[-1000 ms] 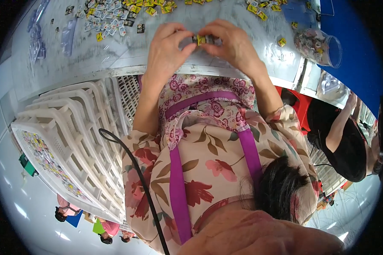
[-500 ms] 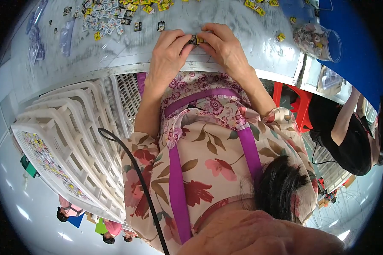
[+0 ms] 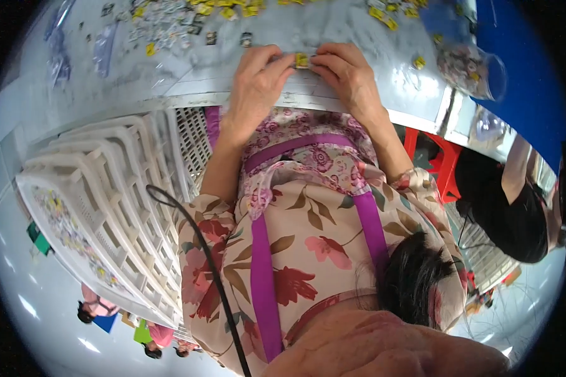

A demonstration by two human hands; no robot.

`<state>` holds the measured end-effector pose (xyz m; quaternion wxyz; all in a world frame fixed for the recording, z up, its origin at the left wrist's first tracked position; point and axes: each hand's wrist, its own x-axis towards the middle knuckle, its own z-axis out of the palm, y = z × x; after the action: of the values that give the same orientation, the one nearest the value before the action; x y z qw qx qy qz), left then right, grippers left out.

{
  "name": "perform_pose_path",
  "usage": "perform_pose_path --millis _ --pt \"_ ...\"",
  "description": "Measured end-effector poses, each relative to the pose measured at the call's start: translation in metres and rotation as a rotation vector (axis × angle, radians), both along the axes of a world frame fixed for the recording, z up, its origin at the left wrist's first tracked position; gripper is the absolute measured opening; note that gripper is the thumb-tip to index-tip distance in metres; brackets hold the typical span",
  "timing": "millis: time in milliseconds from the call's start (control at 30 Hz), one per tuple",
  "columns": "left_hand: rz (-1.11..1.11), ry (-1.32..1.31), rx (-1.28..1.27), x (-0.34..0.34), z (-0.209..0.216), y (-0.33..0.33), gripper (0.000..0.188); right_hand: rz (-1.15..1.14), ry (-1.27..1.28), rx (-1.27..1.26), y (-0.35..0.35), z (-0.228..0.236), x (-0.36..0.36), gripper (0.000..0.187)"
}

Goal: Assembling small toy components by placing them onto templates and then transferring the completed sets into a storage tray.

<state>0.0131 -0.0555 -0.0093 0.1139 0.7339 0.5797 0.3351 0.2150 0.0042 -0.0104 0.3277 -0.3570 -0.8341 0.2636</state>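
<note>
Left hand [image 3: 258, 75] looks pinched on the left edge of a yellow piece [image 3: 301, 61], fingers narrow; right hand [image 3: 350, 72] also narrow, fingertips at the right edge, can't tell if gripping. Piece sits between the two, near the table [image 3: 195, 74] front; can't tell if it's lifted. Step in hand reads as two-handed fingertip work on one piece; next move calls for light, even pressure so it doesn't slip. Farther out: two black pieces [image 3: 211, 38], pale pile [image 3: 166, 30], jar [image 3: 465, 70] right, crates [image 3: 110, 166] lower left.
</note>
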Motion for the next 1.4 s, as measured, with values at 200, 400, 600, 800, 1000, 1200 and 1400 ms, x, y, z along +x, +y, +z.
perform_pose_path --millis 200,400,600,800,1000,1200,1400 --pt "-0.026 -0.047 0.002 0.015 0.001 -0.003 0.028 0.018 -0.152 -0.006 -0.003 0.009 0.013 0.022" --pt "-0.031 -0.033 0.059 0.010 -0.005 -0.006 0.030 0.020 -0.204 0.100 -0.008 0.009 0.008 0.026" --pt "-0.027 -0.004 0.079 0.009 -0.006 -0.005 0.030 0.017 -0.203 0.187 -0.011 0.002 0.007 0.030" --pt "0.031 -0.070 0.025 0.001 0.003 -0.008 0.027 -0.017 -0.108 0.092 -0.014 0.000 0.013 0.030" --pt "0.347 -0.006 0.040 -0.063 0.001 0.009 0.027 0.009 -0.093 -0.020 -0.007 0.012 0.022 0.024" --pt "0.379 0.063 -0.039 -0.080 0.000 0.024 0.026 0.048 -0.066 -0.058 0.024 0.024 0.002 0.021" --pt "0.372 0.108 -0.053 -0.074 0.002 0.031 0.026 0.254 -0.036 0.226 0.073 0.013 -0.073 0.023"
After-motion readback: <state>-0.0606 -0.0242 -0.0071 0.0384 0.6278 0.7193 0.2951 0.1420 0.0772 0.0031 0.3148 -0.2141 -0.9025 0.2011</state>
